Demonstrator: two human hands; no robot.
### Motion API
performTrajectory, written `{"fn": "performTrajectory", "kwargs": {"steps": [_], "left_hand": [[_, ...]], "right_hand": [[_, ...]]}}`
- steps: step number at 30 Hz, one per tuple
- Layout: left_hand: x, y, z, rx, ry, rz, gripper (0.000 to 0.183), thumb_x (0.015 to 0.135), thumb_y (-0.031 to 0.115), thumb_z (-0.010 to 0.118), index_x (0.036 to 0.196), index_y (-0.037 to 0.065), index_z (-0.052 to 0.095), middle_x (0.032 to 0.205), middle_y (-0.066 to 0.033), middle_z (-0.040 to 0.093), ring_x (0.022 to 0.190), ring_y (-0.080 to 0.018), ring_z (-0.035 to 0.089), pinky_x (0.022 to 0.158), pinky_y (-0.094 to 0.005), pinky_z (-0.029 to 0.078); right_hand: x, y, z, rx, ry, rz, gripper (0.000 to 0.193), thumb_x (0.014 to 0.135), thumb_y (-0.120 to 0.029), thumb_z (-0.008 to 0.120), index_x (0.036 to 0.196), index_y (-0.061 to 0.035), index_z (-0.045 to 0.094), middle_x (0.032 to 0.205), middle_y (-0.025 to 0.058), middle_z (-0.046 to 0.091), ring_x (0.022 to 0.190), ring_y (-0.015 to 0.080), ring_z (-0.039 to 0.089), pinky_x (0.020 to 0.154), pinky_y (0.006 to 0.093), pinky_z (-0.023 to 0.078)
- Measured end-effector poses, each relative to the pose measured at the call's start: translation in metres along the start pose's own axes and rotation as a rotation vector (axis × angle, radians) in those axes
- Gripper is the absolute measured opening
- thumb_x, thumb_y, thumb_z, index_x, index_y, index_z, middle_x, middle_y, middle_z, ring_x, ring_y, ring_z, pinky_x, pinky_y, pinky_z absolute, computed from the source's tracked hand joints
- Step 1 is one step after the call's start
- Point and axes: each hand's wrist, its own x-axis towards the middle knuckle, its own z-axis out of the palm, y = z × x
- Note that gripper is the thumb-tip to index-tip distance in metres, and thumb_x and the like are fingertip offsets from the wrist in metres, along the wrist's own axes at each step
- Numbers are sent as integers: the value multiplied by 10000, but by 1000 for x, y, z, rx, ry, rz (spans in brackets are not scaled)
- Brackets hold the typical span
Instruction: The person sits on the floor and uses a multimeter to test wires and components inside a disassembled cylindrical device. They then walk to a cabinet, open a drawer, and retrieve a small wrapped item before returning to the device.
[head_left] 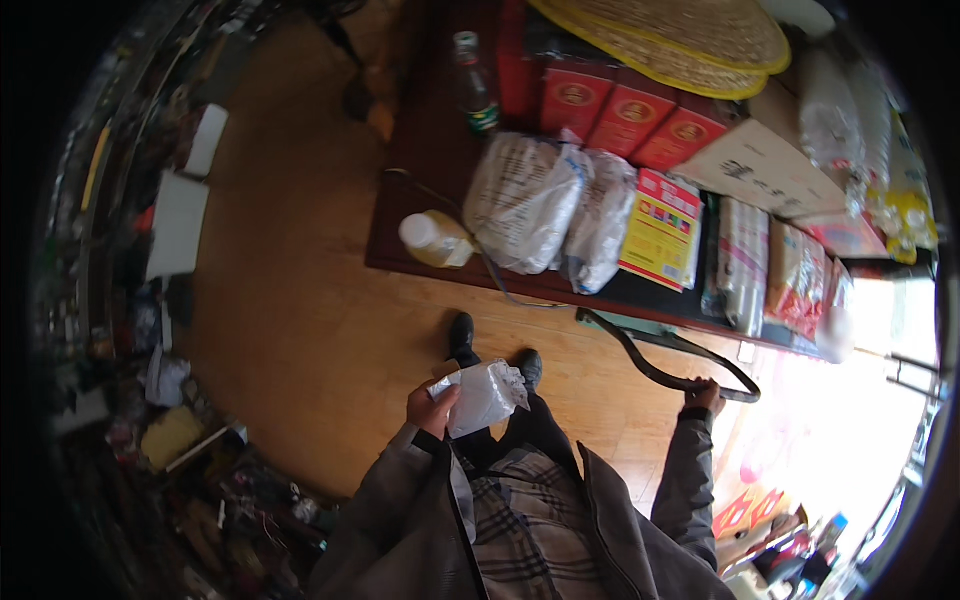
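Note:
My left hand [432, 408] is closed around the near side of a white package [485, 397] in clear, crinkled plastic. It is held in front of my body, above my dark shoes. My right hand [704, 398] reaches out to the right, its fingers wrapped round a black curved bar [640, 364]. That bar bends like a loop and runs to the table's front edge; a green flat piece [640, 323] shows behind it. Whether the two are joined, I cannot tell.
A dark red table [420, 255] bears plastic-wrapped packs [530, 205], a capped bottle [436, 240], a glass bottle [475, 85], red boxes [630, 115], a yellow-red packet [660, 232] and a straw hat [680, 40]. Cluttered shelves [100, 330] line the left. Bright light falls at right.

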Motion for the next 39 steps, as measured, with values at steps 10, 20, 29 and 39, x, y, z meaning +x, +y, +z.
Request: {"fn": "performTrajectory", "kwargs": {"steps": [10, 20, 29, 39], "left_hand": [[-20, -5, -44, -593, 207, 55, 388, 957, 141, 795, 1272, -48, 672, 1154, -113, 750, 997, -214, 728, 888, -378, 583], [10, 13, -129, -772, 328, 111, 442, 986, 60, 710, 1406, -19, 597, 1301, -137, 704, 1174, -271, 686, 1033, -406, 551], [41, 52, -293, -958, 219, 198, 407, 1034, 72, 645, 1413, -65, 585, 1308, -160, 712, 1184, -293, 697, 1060, -419, 548], [114, 134, -417, -845, 300, 228, 318, 996, 82, 737, 1274, -62, 683, 1195, -120, 752, 1074, -227, 722, 945, -360, 583]], "right_hand": [[74, -45, 42, -405, -77, 53, 469, 1026, -497, 520, 1236, -89, 617, 1168, 109, 679, 1028, 322, 692, 777, 494, 615], [39, -23, 49, -431, 53, -100, 620, 1005, -524, 654, 1529, -293, 417, 1361, 75, 641, 784, 359, 710, 570, 471, 512], [-38, 69, 11, -395, 55, -47, 501, 1018, -475, 640, 1446, -363, 405, 1245, 84, 622, 748, 385, 644, 573, 493, 505], [-298, 320, 143, -1704, -1410, -219, 263, 974, -375, 722, 1113, -151, 728, 1035, 138, 722, 935, 291, 680, 831, 471, 566]]}}
